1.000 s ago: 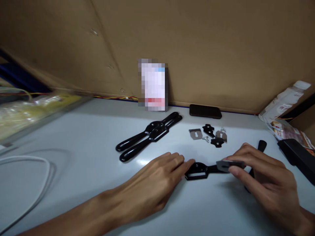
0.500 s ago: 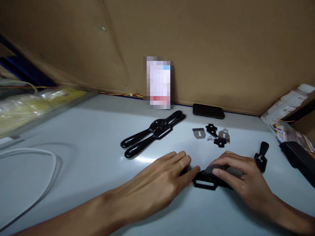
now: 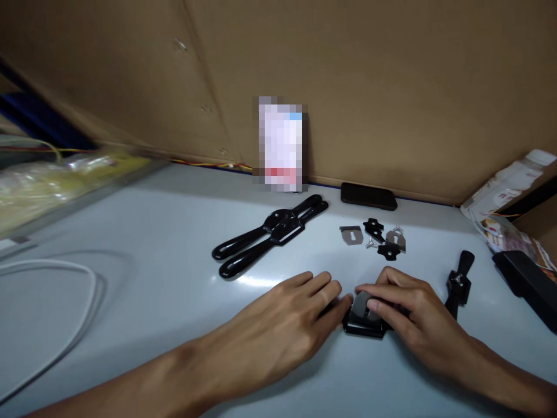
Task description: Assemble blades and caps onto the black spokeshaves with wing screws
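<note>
My left hand [image 3: 300,316] is closed around one handle of a black spokeshave body [image 3: 364,332], low above the table. With thumb and fingers my right hand [image 3: 413,307] pinches a grey slotted blade [image 3: 360,306], which lies over the middle of that body. Whether the blade sits flat in its seat I cannot tell. Beyond the hands are loose slotted blades [image 3: 351,235], black lever caps [image 3: 389,252] and small screws [image 3: 370,243]. Two more spokeshave bodies [image 3: 248,264] lie side by side to the left. Another spokeshave [image 3: 458,284], with a cap and screw on it, rests beside my right hand.
A black phone-like slab [image 3: 369,196] lies by the cardboard wall [image 3: 391,87]; a blurred-out screen [image 3: 282,145] leans there too. A plastic bottle [image 3: 507,180] and a black object [image 3: 526,287] are at right. A white cable [image 3: 93,290] and plastic bags [image 3: 56,186] are at left.
My right hand has moved slightly left and lowered the blade onto the spokeshave body's middle, turning it flatter. The left hand keeps its hold.
</note>
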The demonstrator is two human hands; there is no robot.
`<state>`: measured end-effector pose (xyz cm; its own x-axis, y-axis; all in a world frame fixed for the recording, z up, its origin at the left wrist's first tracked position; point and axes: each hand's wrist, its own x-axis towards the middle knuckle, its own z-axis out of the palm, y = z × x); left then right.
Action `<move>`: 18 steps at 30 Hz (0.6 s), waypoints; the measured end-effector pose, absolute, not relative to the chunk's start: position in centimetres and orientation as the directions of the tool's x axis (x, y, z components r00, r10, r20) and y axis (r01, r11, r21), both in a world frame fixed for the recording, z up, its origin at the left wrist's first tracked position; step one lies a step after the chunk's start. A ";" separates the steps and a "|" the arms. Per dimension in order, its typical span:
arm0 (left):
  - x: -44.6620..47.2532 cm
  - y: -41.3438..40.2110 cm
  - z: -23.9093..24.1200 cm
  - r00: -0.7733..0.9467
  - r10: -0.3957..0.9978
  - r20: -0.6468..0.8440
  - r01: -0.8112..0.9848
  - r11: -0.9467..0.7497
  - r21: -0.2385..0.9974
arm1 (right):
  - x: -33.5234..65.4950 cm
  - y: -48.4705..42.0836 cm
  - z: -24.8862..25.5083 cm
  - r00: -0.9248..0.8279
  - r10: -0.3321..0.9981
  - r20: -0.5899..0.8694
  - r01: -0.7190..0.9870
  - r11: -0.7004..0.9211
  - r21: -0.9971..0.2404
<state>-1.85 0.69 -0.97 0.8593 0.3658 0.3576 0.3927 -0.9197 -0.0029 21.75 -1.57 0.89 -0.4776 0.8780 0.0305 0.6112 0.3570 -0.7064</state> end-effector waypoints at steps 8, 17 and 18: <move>-1.7 0.7 -1.4 0.824 0.381 0.420 0.400 -0.915 0.047 | 21.4 -1.7 0.3 -0.453 0.889 0.066 0.618 0.366 -0.696; -1.6 0.6 -1.5 0.817 0.409 0.408 0.402 -0.910 0.106 | 21.3 -1.6 0.2 -0.413 0.908 0.078 0.579 0.327 -0.746; -1.6 0.6 -1.5 0.818 0.412 0.401 0.402 -0.909 0.114 | 21.3 -1.6 0.3 -0.416 0.906 0.080 0.582 0.333 -0.742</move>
